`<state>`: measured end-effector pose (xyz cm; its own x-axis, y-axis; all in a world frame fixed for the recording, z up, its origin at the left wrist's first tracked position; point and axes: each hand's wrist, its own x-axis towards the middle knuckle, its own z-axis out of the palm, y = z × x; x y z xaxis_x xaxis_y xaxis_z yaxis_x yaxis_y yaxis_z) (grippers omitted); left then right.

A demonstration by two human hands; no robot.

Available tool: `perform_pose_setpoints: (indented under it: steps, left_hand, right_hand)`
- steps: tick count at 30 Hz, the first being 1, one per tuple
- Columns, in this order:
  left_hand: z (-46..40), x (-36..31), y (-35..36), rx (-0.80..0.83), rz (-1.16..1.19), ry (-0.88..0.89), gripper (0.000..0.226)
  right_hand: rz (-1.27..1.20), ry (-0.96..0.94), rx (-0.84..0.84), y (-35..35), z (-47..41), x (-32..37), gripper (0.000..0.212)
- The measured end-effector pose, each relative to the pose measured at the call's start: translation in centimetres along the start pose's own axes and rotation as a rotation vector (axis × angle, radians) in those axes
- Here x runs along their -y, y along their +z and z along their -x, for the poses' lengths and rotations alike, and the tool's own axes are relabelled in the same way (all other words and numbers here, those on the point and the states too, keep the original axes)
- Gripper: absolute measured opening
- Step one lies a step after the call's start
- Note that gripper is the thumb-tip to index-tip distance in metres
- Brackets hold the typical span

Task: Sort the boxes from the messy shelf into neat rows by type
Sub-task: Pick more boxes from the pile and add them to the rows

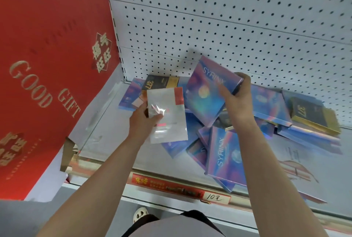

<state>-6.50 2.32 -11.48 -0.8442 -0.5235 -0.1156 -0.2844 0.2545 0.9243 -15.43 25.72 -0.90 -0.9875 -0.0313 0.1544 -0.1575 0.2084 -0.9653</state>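
Observation:
My left hand point(142, 120) grips a flat white box with a red corner point(167, 115) by its left edge, lifted above the shelf. My right hand point(238, 101) holds a blue-purple iridescent SYRINX box point(207, 92) tilted up over the pile. Beneath lie several more SYRINX boxes, one point(224, 155) near the front edge. A black and gold 377 box point(162, 82) lies at the back left, and another 377 box point(314, 115) sits on the right atop the pile.
The white shelf floor point(114, 134) has a pegboard back wall point(228, 27). A large red GOOD GIFT carton point(47, 65) stands at the left. A red price strip point(181, 189) runs along the front edge.

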Motion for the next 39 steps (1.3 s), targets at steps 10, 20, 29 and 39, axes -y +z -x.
perform_pose_setpoints:
  steps: [10, 20, 29, 39]
  left_hand:
    - [2.3, -1.5, 0.1, -0.045, 0.357, -0.094, 0.023]
    - [6.3, -2.9, 0.2, 0.017, 0.437, -0.121, 0.022]
    - [10.7, -3.5, 2.5, 0.349, 0.419, -0.046, 0.013]
    - [21.0, -5.8, 9.9, 0.706, 0.165, 0.147, 0.019]
  right_hand:
    - [-0.166, 0.169, -0.181, -1.0, 0.3, -1.1, 0.024]
    - [-0.312, 0.224, -0.339, -6.4, 6.6, -2.5, 0.012]
    - [-0.285, 0.341, -0.686, -11.2, 21.0, -3.3, 0.009]
    - [-0.389, 0.447, -1.02, -20.0, 34.7, -4.8, 0.011]
